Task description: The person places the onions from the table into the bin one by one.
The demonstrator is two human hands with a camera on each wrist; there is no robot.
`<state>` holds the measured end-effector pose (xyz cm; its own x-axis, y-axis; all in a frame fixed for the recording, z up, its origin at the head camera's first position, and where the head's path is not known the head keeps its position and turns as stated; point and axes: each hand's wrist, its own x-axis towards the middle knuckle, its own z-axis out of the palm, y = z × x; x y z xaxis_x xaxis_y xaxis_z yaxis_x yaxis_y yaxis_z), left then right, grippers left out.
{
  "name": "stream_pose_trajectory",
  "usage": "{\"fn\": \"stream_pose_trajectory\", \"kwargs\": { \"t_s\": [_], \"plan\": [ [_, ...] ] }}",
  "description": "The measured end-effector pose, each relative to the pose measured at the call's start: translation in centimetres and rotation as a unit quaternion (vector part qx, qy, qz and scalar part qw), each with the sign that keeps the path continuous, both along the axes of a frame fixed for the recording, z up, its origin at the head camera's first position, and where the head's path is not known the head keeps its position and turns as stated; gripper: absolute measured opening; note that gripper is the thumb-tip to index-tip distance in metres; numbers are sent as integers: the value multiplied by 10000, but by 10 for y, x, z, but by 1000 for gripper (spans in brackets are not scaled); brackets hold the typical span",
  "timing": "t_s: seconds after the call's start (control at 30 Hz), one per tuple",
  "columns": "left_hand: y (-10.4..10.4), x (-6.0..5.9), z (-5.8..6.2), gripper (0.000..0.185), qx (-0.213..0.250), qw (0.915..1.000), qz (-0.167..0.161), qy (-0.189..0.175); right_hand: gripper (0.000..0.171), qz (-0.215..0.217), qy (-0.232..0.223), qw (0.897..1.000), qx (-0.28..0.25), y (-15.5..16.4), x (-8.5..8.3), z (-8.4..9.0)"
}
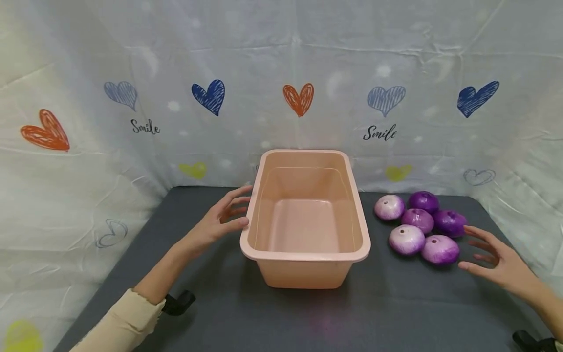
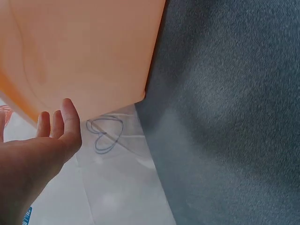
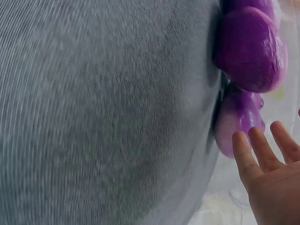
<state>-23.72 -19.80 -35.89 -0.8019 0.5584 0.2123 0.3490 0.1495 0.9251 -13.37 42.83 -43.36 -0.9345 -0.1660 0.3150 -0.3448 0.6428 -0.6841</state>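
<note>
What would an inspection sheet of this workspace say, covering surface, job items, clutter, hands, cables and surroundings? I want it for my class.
Surface: dark grey tabletop.
Job items: pinkish-orange tub, upright near the middle, nothing seen inside; six round purple-and-white vegetables grouped to its right.
Clutter: nothing seen.
Left hand: fingers relaxed at the tub's left rim; whether they touch it is unclear.
Right hand: fingers spread beside the vegetables, holding nothing.
Cables: nothing seen; a black band shows at the left wrist.
Surroundings: pale backdrop sheet, creased, printed with hearts and "Smile".
</note>
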Motion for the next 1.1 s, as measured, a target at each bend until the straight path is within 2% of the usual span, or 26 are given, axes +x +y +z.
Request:
{"fn": "stream_pose_trajectory", "kwargs": {
  "t_s": [0.1,0.43,0.6,1.1],
  "plan": [
    [2,3,-1,70,-34,10000,37,-41,86,65,-64,10000,25,-4,0,-3],
    [4,3,2,70,20,9999,-23,-107,87,-101,-98,9999,97,-10,-6,-9],
    [1,4,1,70,120,9999,-29,-91,85,86,-88,9999,-77,-15,-13,-14],
    [6,-8,-4,69,61,9999,-91,-81,77,-49,-120,9999,-59,-22,-24,-20]
  ]
}}
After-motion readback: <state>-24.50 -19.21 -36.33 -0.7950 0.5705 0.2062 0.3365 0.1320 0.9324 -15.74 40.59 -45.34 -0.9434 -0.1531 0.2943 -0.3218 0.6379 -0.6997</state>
